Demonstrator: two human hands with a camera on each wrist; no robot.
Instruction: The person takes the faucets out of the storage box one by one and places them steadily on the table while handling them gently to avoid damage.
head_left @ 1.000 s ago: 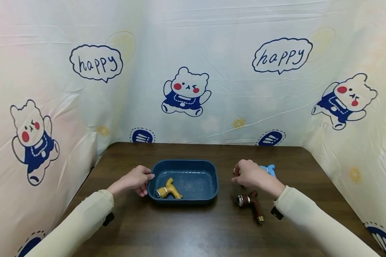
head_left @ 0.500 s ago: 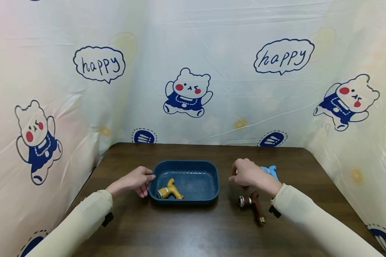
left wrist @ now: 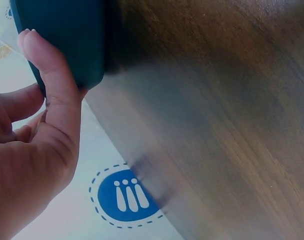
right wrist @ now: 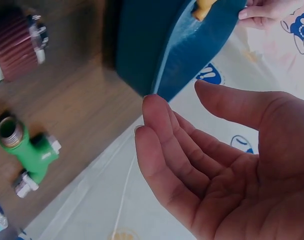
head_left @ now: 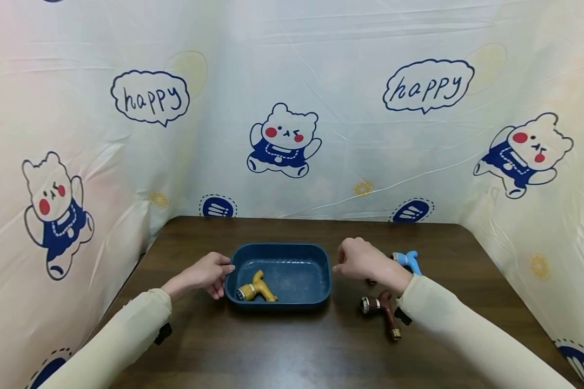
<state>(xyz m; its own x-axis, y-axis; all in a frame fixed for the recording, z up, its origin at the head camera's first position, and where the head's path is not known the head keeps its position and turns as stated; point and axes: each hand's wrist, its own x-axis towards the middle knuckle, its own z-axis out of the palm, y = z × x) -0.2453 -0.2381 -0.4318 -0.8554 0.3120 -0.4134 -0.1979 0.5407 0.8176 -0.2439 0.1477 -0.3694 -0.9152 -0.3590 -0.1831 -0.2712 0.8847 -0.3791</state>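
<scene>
My left hand (head_left: 206, 273) pinches the left wall of a dark blue plastic basin (head_left: 297, 278), thumb over the rim and fingers along the outside. A yellow faucet (head_left: 259, 286) lies in the basin's front left. Just right of the basin, my right hand (head_left: 362, 262) hovers with nothing in it; in the right wrist view its fingers are loosely bent, the thumb apart from them. A green faucet (right wrist: 32, 152) lies on the table beyond it, mostly hidden by the hand in the head view. A brown faucet (head_left: 382, 312) and a light blue faucet (head_left: 407, 260) lie further right.
The brown wooden table (head_left: 282, 351) carries everything. A pale printed curtain (head_left: 340, 108) encloses it at the back and both sides.
My right hand has moved left, from beside the light blue faucet toward the basin, uncovering more of that faucet. The left hand and the basin have stayed in place.
</scene>
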